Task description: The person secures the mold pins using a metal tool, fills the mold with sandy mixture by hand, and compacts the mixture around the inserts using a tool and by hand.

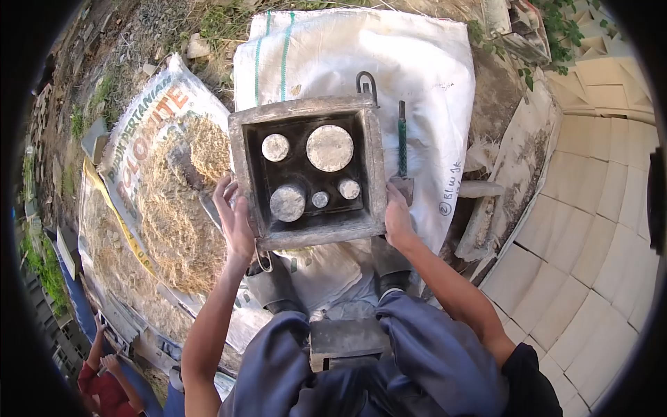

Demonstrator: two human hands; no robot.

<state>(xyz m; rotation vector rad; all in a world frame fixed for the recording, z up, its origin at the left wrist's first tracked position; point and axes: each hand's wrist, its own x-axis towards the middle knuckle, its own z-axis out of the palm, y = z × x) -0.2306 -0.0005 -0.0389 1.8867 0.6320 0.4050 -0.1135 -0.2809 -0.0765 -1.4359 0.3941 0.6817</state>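
Trousers (438, 340): blue, knees apart at 6 o'clock, dark boots (278, 286) just beyond, partly hidden by the box (321, 235).
Left hand (235, 221): at 8 o'clock, half spread, fingers loosely bent, braced along the box's side; what the far fingertips press on is hard to make out.
Right hand (398, 217): at 4 o'clock, curled around the opposite side, gripping it; most fingers are out of sight.
Box: square, worn grey, held between both hands ahead of the knees, its hollow facing up.
Round plugs (330, 148): five inside, the widest at 1 o'clock, others at 10, 7, 6 and 4.
Wire loops (366, 83): at 1 and 7 o'clock, partly covered.
Trowel (402, 142): green handle at 2 o'clock, blade partly behind the right hand.
White sack (361, 48): at 12 o'clock, its handwriting barely legible.
Crumbly heap (184, 229): at 9 o'clock.
Pale blocks (577, 243): at 3 o'clock, cut off by the dark border.
Another person (114, 389): at 7 o'clock, cropped.
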